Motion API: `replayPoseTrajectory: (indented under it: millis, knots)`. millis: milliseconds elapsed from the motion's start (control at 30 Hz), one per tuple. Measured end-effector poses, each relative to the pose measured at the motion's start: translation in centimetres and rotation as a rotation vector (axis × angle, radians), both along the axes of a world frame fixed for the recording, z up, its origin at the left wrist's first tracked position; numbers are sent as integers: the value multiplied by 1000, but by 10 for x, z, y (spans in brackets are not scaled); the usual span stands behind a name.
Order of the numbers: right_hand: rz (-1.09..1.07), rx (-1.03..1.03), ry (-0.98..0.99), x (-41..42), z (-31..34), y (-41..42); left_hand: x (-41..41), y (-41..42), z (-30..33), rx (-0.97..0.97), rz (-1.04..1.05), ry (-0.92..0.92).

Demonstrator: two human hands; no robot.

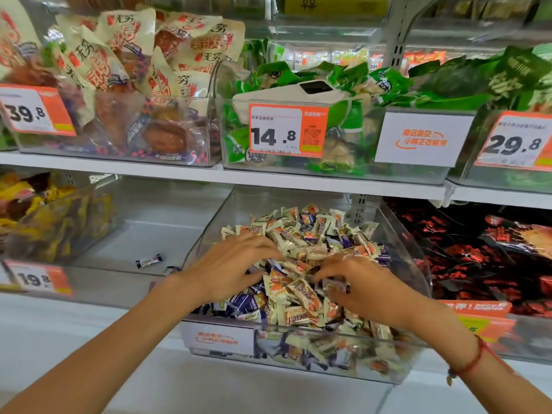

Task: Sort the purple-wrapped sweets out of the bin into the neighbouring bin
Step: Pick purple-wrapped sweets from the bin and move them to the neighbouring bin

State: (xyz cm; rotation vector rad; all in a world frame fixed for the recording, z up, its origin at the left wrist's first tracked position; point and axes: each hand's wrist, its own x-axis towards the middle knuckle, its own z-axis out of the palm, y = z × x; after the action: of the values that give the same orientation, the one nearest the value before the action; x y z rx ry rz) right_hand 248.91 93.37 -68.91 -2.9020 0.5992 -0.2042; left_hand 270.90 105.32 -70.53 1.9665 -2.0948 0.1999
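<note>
Right now I see both hands down in the clear bin heaped with cream and purple-wrapped sweets. My left hand lies spread on the pile with fingers nearly straight, gripping nothing. My right hand has its fingers curled round a purple sweet near the heap's middle. The bin's front lip sits under my wrists; its side walls rise close on either flank. To the left, the neighbouring bin offers a bare floor holding two purple sweets near its right wall.
</note>
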Motion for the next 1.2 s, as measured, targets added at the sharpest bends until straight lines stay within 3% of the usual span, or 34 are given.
replayPoseTrajectory:
  millis: [167, 333, 433, 567, 733, 867, 1000, 1100, 1200]
  knots:
    - [75, -121, 86, 16, -1, -6, -7, -14, -7, -56, 77, -192]
    - [138, -157, 89, 19, -2, -7, -10, 0, -13, -202, 138, -125]
    - [101, 26, -72, 15, 1, -8, -11, 18, -11, -301, 206, -70]
    - [20, 201, -448, 22, 17, 2, -5, 47, -3, -539, 362, 41]
    - [169, 276, -629, 75, 26, 48, 25, 91, -3, -683, 593, 207]
    - [218, 302, -574, 145, 26, 78, 61, 116, -9, -628, 709, 210]
    - [221, 198, -431, 207, 19, 83, 97, 113, -15, -521, 733, 219]
    - [172, 149, -269, 228, 15, 77, 117, 100, -14, -429, 716, 268]
    - [142, 99, -245, 220, 12, 75, 127, 86, -15, -355, 694, 270]
